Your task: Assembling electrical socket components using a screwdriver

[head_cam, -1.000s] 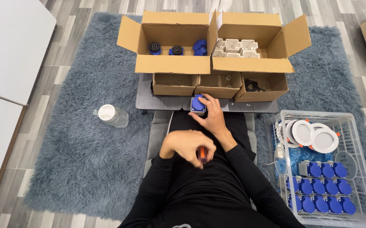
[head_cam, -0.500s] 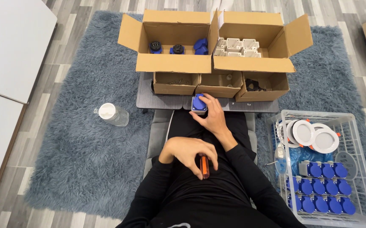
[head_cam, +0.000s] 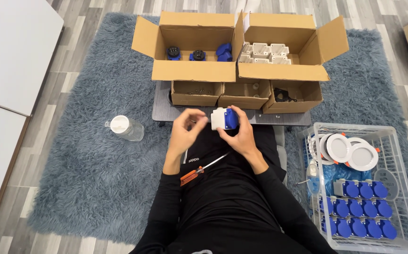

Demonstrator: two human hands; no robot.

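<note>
White table at far left edge, grey-blue rug under everything. Clear bottle with white cap lies on the rug, left of the hands. Left hand is raised just left of the socket, fingers curled, thumb and forefinger pinched together; whether something tiny sits in the pinch, cannot tell. Screwdriver, orange handle, lies loose on the lap, near the left wrist, in neither hand. Socket, white housing with blue cap, is held above the lap, just near of the small grey table. Right hand wraps it from below and the right, fingers clamped on the housing. Judging by looks: hard plastic, light, stiff, smooth so a bit slippery; best held by the flat white sides, not the hinged blue cap. Far: left box with blue parts, right box with white housings, three small boxes on the grey table. Right: wire basket holding round white lamps and rows of blue sockets.
</note>
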